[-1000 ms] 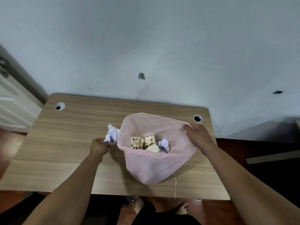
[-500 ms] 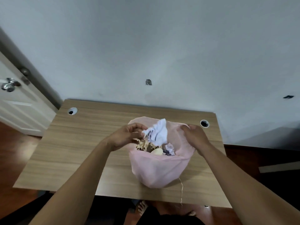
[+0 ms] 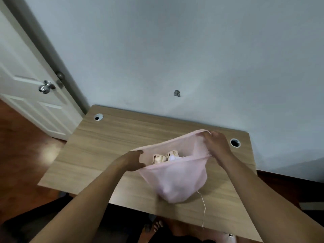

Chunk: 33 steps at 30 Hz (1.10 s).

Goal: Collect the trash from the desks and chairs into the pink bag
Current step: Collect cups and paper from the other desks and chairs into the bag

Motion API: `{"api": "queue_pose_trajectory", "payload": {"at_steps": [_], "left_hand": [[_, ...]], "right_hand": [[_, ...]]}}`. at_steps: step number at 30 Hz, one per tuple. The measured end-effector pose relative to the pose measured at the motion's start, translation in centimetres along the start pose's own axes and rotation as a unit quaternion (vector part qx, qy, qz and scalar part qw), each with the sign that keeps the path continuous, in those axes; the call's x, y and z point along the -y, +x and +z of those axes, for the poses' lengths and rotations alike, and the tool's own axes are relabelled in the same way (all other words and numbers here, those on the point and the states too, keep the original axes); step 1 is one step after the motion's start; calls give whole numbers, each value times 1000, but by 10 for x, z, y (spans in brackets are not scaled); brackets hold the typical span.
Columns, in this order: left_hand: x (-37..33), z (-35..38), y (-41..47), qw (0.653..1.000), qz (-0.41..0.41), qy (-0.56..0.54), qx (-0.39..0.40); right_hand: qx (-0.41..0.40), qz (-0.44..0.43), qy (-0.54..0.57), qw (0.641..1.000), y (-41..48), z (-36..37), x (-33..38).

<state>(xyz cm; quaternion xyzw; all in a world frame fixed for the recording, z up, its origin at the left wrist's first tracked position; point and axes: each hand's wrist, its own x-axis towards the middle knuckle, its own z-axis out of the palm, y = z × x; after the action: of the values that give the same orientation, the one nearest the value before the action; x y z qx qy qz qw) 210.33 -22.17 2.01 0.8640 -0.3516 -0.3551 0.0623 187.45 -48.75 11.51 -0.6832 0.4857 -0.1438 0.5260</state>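
Where it sits on the right half of the wooden desk [image 3: 108,146], the pink bag [image 3: 175,181] has its mouth turned up toward the camera and its rounded bottom sagging toward the desk's near edge. The mouth is pulled into a long, narrow opening whose long axis runs from near left to far right. Inside lie two cream wrappers with brown spots [image 3: 158,158] and, just beside them, a scrap of white paper [image 3: 173,157]. The left hand [image 3: 134,160] grips the near-left end of the rim with curled fingers; the right hand [image 3: 216,146] pinches the far-right end. A thin thread [image 3: 203,206] trails from the bag's base over the desk. Two round cable holes [image 3: 98,117] mark the far corners. To the left stands a white door [image 3: 22,95] with a metal knob [image 3: 46,87].
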Motion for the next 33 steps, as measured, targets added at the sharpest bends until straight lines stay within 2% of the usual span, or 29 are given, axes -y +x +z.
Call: {"api": "queue_pose_trajectory", "payload": {"at_steps": [8, 11, 16, 22, 26, 31, 33], "left_hand": [[30, -55, -60, 995, -25, 46, -83], [41, -59, -76, 994, -21, 29, -106], [68, -39, -94, 986, -53, 37, -153], [82, -2, -126, 968, 42, -72, -237], [85, 18, -160, 956, 40, -106, -270], [93, 47, -209, 960, 10, -82, -266], [98, 60, -230, 969, -23, -66, -237]], "right_hand": [[31, -40, -8, 999, 5, 33, 31], [43, -56, -35, 997, 3, 47, 35], [77, -57, -56, 994, -7, 66, 23], [151, 27, -15, 988, -24, 75, -16], [172, 30, -5, 985, -34, 72, -31], [198, 31, 0, 980, -56, 63, -51], [209, 35, 12, 977, -71, 60, -59]]}}
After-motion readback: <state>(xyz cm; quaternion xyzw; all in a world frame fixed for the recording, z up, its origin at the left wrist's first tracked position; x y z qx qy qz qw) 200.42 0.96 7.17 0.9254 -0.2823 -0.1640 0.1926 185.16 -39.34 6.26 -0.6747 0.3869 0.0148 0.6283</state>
